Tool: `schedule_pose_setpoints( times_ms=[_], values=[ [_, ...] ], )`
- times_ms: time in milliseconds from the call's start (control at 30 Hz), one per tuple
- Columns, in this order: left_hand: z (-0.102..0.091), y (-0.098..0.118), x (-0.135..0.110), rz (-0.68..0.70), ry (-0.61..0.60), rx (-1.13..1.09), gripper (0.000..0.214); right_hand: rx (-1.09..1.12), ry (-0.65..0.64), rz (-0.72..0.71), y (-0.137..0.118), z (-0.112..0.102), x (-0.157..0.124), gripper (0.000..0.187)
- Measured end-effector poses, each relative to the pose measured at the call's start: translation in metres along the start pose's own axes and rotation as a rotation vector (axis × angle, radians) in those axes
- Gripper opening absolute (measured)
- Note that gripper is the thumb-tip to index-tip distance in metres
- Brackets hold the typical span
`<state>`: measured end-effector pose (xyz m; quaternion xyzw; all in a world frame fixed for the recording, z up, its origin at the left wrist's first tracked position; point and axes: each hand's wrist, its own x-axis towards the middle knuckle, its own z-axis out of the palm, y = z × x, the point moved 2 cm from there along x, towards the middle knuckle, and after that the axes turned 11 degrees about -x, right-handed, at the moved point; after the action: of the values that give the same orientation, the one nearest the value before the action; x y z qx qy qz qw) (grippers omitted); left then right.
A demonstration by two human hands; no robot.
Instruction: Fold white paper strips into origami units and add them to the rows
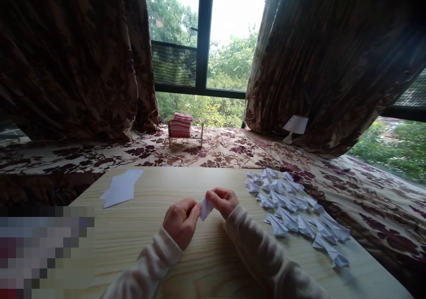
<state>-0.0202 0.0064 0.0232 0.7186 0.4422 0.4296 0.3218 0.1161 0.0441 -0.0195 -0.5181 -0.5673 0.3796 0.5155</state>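
White paper [207, 209] between left hand [181, 219] and right hand [225, 202], edges pinched

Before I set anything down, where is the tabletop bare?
The tabletop is bare between the flat white paper and left hand, and beyond both hands toward the far edge. A narrower strip separates the right hand from folded white papers crowding the right side.

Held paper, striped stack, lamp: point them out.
Held paper [207, 208], head view: middle of its visible face.
Striped stack [181, 126], head view: its front side.
Lamp [296, 124], head view: its shade.
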Motion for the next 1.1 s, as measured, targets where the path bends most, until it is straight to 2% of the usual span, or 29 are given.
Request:
schedule_pose_setpoints(
  times_ms=[100, 167, 233, 300, 333, 400, 500, 633, 733, 800, 967, 1033, 1100],
  values=[
    [0.000, -0.001, -0.001, 0.026, -0.019, 0.039, 0.031, -0.020, 0.035, -0.001, 0.001, -0.004, 0.002, 0.033],
    [-0.001, -0.002, -0.001, 0.020, -0.005, -0.009, 0.029, -0.040, 0.083, -0.007, -0.002, -0.016, 0.005, 0.031],
    [-0.004, -0.006, 0.000, -0.032, 0.037, -0.110, 0.028, -0.067, 0.172, -0.024, -0.008, -0.031, 0.006, 0.029],
    [-0.003, -0.012, 0.002, -0.154, 0.030, -0.277, 0.029, -0.089, 0.242, -0.063, -0.015, -0.039, 0.003, 0.025],
    [0.000, -0.015, 0.004, -0.227, -0.030, -0.394, 0.031, -0.109, 0.249, -0.116, -0.020, -0.038, 0.001, 0.020],
    [0.005, -0.019, 0.007, -0.385, -0.126, -0.648, 0.039, -0.303, 0.269, -0.452, -0.033, -0.028, -0.009, 0.016],
    [0.008, -0.023, 0.011, -0.532, -0.057, -0.881, 0.037, -0.537, 0.225, -0.745, -0.047, -0.009, -0.025, 0.014],
    [0.004, -0.026, 0.010, -0.591, 0.013, -0.972, 0.023, -0.661, 0.171, -0.908, -0.056, -0.001, -0.037, 0.014],
    [0.003, -0.029, 0.008, -0.676, 0.010, -1.011, 0.024, -0.706, 0.164, -0.993, -0.059, -0.001, -0.039, 0.011],
    [0.004, -0.031, 0.008, -0.659, 0.013, -1.007, 0.024, -0.759, 0.165, -1.045, -0.059, 0.001, -0.039, 0.011],
    [0.002, -0.040, 0.012, -0.538, 0.181, -0.890, 0.029, -0.952, 0.163, -1.116, -0.060, 0.011, -0.043, 0.017],
    [-0.008, -0.048, 0.017, -0.527, 0.280, -0.864, 0.030, -0.964, 0.166, -1.130, -0.063, 0.011, -0.048, 0.019],
    [-0.024, -0.056, 0.022, -0.503, 0.436, -0.835, 0.031, -0.907, 0.170, -1.093, -0.065, 0.009, -0.051, 0.019]
  ],
)
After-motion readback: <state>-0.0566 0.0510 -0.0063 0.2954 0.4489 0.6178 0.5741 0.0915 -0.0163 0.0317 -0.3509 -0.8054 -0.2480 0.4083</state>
